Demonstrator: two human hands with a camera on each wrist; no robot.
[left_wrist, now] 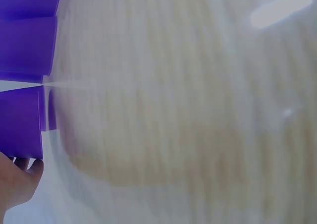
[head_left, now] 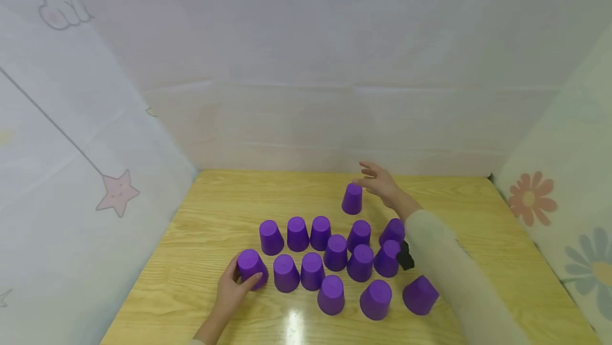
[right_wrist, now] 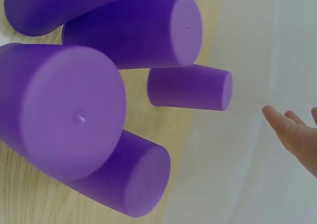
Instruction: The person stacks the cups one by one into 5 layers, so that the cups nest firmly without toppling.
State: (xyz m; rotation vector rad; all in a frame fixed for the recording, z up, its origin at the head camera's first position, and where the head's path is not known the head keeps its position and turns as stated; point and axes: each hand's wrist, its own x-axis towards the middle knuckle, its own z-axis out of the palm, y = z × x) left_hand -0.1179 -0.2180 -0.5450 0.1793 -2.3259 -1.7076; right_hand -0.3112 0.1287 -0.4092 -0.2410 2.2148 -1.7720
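Note:
My left hand [head_left: 231, 289] holds an upside-down purple cup [head_left: 249, 266] at the left end of the front cups, thumb on its near side and fingers round its left. In the left wrist view, that hand [left_wrist: 19, 182] shows at the lower left edge against a purple cup [left_wrist: 20, 122]. Toward the back of the table, my right hand [head_left: 381, 184] is raised beside a lone upturned purple cup [head_left: 352, 200], fingers extended. The right wrist view shows a gap between this hand [right_wrist: 297, 137] and the nearest purple cup [right_wrist: 190, 87].
Several more upturned purple cups stand in loose rows across the middle, including a back-row cup [head_left: 297, 234] and a front cup [head_left: 375, 300]. Another cup [head_left: 420, 295] stands at the right, near my sleeve [head_left: 459, 265]. Patterned cloth walls [head_left: 296, 68] surround the wooden table [head_left: 191, 238].

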